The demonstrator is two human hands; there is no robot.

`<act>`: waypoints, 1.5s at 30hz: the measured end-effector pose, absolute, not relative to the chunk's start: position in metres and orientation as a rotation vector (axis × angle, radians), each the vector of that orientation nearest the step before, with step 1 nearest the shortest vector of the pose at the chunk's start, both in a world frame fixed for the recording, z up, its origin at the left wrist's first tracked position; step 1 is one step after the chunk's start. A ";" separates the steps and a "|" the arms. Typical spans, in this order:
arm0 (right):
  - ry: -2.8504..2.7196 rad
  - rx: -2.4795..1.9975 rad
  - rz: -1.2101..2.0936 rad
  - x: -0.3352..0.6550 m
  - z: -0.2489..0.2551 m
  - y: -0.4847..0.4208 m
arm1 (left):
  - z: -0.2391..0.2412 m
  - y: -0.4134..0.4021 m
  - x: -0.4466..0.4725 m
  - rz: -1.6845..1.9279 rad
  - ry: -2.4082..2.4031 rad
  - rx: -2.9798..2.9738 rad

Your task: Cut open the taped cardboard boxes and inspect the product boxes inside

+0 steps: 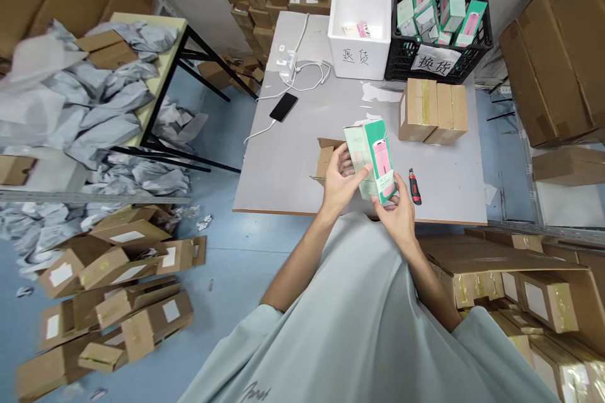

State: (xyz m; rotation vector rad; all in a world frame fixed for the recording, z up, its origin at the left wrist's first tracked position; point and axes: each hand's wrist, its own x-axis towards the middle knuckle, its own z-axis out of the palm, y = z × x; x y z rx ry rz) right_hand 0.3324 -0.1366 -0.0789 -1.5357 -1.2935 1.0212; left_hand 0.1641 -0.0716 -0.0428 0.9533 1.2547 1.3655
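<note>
A green and white product box (pixel 373 157) with a pink bottle pictured on it is held above the near edge of the grey table (pixel 302 157). My left hand (pixel 341 177) grips its left side, fingers wrapped round it. My right hand (pixel 399 208) holds its lower right corner from below. Just behind the left hand lies an opened brown carton (pixel 325 157) on the table. A red and black utility knife (pixel 414 187) lies to the right of my right hand.
Two taped brown cartons (pixel 432 110) stand at the right. At the back are a white foam box (pixel 360 25) and a black crate (pixel 439 56) of green boxes. A phone (pixel 283 106) on a cable lies left. Cartons litter the floor (pixel 113 302) and stack at right (pixel 520 289).
</note>
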 end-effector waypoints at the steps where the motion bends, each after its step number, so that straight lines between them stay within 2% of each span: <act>1: -1.213 -1.471 1.135 0.336 -0.079 -0.134 | -0.044 -0.071 0.161 1.357 1.220 0.922; 7: -0.893 -1.168 1.754 0.356 -0.078 -0.126 | -0.059 -0.061 0.140 1.211 1.035 0.636; 13: -0.790 -1.012 1.945 0.359 -0.096 -0.134 | -0.063 -0.060 0.140 0.986 0.833 0.586; 20: -0.836 -1.062 1.977 0.368 -0.089 -0.128 | -0.064 -0.055 0.143 1.084 0.968 0.650; 25: -1.005 -1.320 1.528 0.375 -0.073 -0.119 | -0.066 -0.045 0.145 1.241 1.233 0.759; 34: -1.389 -1.606 1.014 0.342 -0.078 -0.114 | -0.056 -0.048 0.171 1.384 1.433 1.049; 36: -1.307 -1.586 1.093 0.343 -0.083 -0.108 | -0.056 -0.048 0.167 1.355 1.391 1.062; 42: -1.006 -1.296 1.659 0.362 -0.090 -0.099 | -0.070 -0.039 0.141 1.156 1.112 0.841; 45: -0.961 -1.196 1.777 0.364 -0.091 -0.101 | -0.074 -0.038 0.136 1.109 1.078 0.766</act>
